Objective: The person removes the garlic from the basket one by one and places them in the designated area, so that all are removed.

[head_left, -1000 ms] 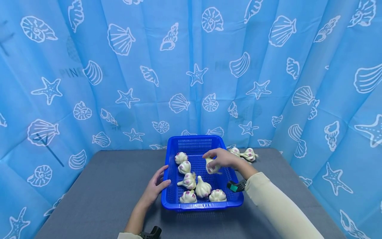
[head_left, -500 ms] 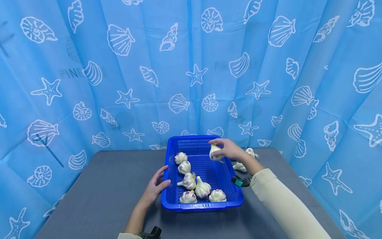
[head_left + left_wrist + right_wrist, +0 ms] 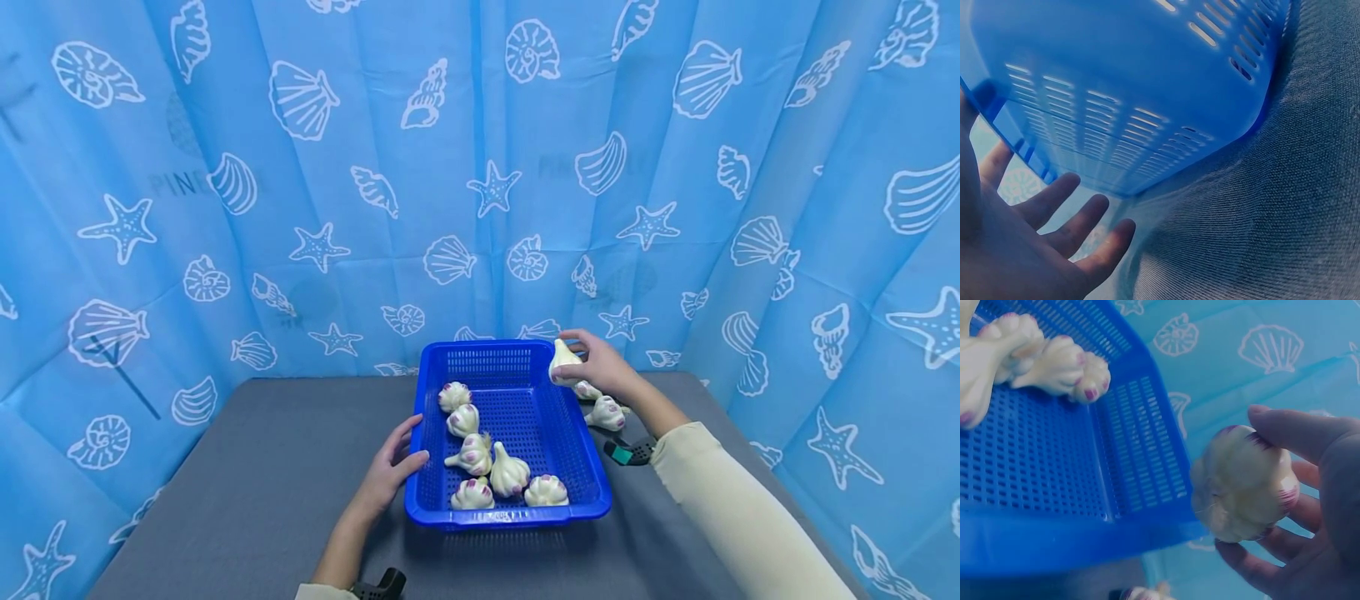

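Note:
My right hand (image 3: 600, 367) grips a garlic bulb (image 3: 564, 363) between thumb and fingers, above the back right rim of a blue plastic basket (image 3: 510, 517). In the right wrist view that garlic bulb (image 3: 1241, 487) shows its rounded underside with purple streaks. Against the basket's left rim rests my left hand (image 3: 386, 471); in the left wrist view its fingers (image 3: 1075, 225) are spread and fairly straight beside the slotted wall. Several more garlic bulbs lie inside the basket along its left and front sides, among them an upright-necked bulb (image 3: 510, 472).
Outside the basket's right wall, a loose garlic bulb (image 3: 607, 413) lies on the grey tabletop (image 3: 300, 467), with another bulb (image 3: 587, 390) just behind it. A blue seashell-patterned curtain (image 3: 491, 275) surrounds the table at the back and sides.
My right hand has carried the garlic bulb from inside the basket up and rightward to above its right rim. The left hand and the basket have stayed in place.

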`<state>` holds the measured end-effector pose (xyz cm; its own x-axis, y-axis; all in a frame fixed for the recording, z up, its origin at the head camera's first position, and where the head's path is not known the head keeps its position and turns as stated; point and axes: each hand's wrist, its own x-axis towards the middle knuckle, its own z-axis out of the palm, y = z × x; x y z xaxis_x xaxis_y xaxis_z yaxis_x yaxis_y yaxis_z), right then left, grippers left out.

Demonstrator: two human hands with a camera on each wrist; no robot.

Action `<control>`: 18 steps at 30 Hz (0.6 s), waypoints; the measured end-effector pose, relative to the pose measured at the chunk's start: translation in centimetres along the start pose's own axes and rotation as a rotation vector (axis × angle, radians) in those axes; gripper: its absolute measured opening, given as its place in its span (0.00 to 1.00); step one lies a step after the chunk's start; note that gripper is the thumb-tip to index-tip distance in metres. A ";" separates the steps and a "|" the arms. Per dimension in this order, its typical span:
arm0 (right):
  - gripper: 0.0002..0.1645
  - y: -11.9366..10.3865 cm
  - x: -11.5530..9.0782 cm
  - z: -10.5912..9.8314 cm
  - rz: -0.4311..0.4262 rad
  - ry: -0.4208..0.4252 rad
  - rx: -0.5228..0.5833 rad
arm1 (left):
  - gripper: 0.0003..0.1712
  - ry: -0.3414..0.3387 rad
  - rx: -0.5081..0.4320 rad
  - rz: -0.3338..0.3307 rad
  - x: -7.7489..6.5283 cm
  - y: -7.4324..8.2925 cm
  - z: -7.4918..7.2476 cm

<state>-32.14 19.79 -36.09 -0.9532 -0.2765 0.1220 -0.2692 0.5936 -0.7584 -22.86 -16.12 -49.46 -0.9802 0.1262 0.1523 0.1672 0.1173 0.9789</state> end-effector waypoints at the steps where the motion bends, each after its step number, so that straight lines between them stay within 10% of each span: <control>1: 0.44 0.3 -0.1 -0.1 0.010 0.018 -0.005 | 0.33 0.000 -0.004 -0.001 0.0 0.0 0.0; 18: 0.29 4.0 -2.7 -2.0 0.025 0.263 -0.106 | 0.33 -0.013 -0.003 0.012 -0.3 0.2 -0.1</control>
<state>-30.96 24.40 -38.15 -0.9589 -0.0639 0.2765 -0.2452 0.6774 -0.6935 -22.54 -16.25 -49.26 -0.9766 0.1406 0.1625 0.1788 0.1124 0.9774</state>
